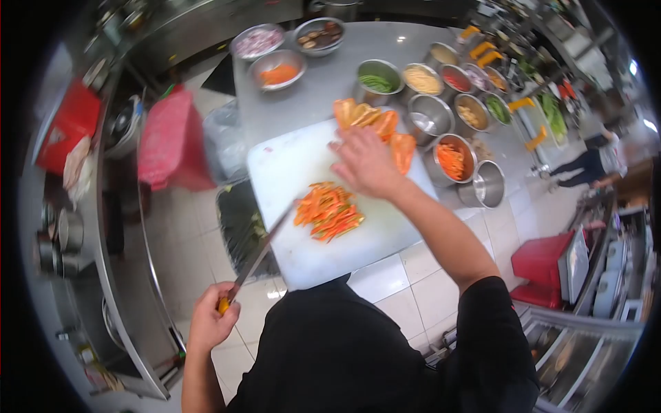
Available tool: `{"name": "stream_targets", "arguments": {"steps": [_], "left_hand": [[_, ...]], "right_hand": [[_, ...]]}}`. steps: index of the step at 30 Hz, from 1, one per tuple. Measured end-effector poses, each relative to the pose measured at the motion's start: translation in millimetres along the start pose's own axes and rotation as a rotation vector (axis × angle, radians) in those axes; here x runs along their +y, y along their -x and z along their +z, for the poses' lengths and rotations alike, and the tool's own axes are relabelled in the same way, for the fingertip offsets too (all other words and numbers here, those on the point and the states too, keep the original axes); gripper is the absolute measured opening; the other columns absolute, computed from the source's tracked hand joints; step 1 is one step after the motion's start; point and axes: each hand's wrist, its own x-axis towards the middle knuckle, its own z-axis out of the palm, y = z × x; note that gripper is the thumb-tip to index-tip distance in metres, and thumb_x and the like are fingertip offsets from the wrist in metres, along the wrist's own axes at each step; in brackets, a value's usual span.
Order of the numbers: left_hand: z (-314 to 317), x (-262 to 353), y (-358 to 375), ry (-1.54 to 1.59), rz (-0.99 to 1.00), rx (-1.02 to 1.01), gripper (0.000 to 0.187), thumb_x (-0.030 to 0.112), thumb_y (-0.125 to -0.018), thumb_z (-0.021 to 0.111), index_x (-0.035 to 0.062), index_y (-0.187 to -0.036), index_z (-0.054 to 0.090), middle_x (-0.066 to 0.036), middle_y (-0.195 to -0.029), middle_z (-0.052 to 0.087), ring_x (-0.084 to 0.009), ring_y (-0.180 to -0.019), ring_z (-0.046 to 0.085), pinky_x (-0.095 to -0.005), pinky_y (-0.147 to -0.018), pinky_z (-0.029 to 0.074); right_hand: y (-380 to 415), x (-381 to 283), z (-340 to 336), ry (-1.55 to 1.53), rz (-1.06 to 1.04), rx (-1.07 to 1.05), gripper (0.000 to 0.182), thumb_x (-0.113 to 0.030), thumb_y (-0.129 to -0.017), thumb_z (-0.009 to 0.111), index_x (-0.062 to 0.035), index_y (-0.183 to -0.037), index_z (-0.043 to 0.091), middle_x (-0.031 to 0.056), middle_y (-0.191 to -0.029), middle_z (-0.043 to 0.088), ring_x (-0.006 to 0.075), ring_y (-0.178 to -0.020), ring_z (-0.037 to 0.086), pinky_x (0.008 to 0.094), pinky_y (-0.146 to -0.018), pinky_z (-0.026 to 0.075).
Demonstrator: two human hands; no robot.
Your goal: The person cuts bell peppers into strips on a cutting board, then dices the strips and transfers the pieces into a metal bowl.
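A white cutting board (303,172) lies on a steel counter (310,96). A pile of orange, red and green vegetable strips (329,212) sits on the board's near half. At the far edge lie larger orange pieces (375,118). My right hand (365,164) rests flat, fingers apart, against those pieces. My left hand (210,320) is off the board's near corner and grips the orange handle of a long knife (261,251). The blade tip points at the strip pile.
Several steel bowls of chopped ingredients ring the board, among them one of orange strips (452,160) and an empty one (486,184). A red bin (172,138) stands left on the tiled floor and a red crate (544,265) right. Another person (592,164) stands far right.
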Motion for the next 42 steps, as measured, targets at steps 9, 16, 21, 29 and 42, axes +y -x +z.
{"name": "stream_targets", "arguments": {"steps": [9,16,21,29,42], "left_hand": [[12.5,-5.4,-11.8,0.218,-0.283,0.058,0.036,0.005,-0.091,0.067,0.0026,-0.126,0.061,-0.002,-0.087,0.058,-0.0081,-0.070,0.054,-0.0256,-0.062,0.046],[13.2,-16.0,-27.4,0.151,-0.237,-0.007,0.037,0.008,-0.093,0.068,0.0029,-0.128,0.060,-0.003,-0.085,0.060,-0.0095,-0.070,0.058,-0.0273,-0.060,0.048],[20.6,-11.1,-54.5,0.255,-0.299,-0.102,0.035,0.015,-0.097,0.064,0.0026,-0.129,0.058,-0.004,-0.085,0.062,-0.0110,-0.066,0.059,-0.0284,-0.060,0.050],[44.6,-29.3,-62.3,0.453,-0.381,-0.160,0.029,0.024,-0.107,0.047,0.0024,-0.125,0.054,-0.010,-0.083,0.068,-0.0137,-0.055,0.057,-0.0288,-0.051,0.049],[20.4,-28.5,-31.6,0.494,-0.359,-0.051,0.033,0.021,-0.106,0.049,0.0016,-0.132,0.055,-0.009,-0.085,0.070,-0.0124,-0.055,0.055,-0.0283,-0.054,0.048]], "right_hand": [[105.9,65.2,-116.8,0.286,0.626,0.420,0.041,-0.017,-0.089,0.073,-0.0064,-0.128,0.064,0.0176,-0.126,0.066,0.0369,-0.121,0.058,0.0471,-0.106,0.043],[264.1,116.3,-142.3,0.128,1.476,0.372,0.048,-0.032,-0.092,0.073,0.0059,-0.120,0.063,0.0232,-0.110,0.069,0.0340,-0.100,0.069,0.0441,-0.082,0.055],[315.9,122.6,-142.4,-0.207,1.648,0.395,0.032,-0.025,-0.096,0.064,0.0065,-0.101,0.063,0.0124,-0.081,0.067,0.0216,-0.067,0.068,0.0338,-0.055,0.057],[155.9,49.5,-150.1,-0.616,1.117,0.301,0.021,-0.023,-0.086,0.072,-0.0034,-0.080,0.066,0.0061,-0.072,0.063,0.0169,-0.064,0.058,0.0371,-0.058,0.047],[-72.8,-19.4,-19.8,-0.259,0.830,-0.243,0.055,-0.050,-0.094,0.069,0.0031,-0.106,0.071,0.0254,-0.104,0.074,0.0388,-0.096,0.073,0.0480,-0.083,0.057]]}}
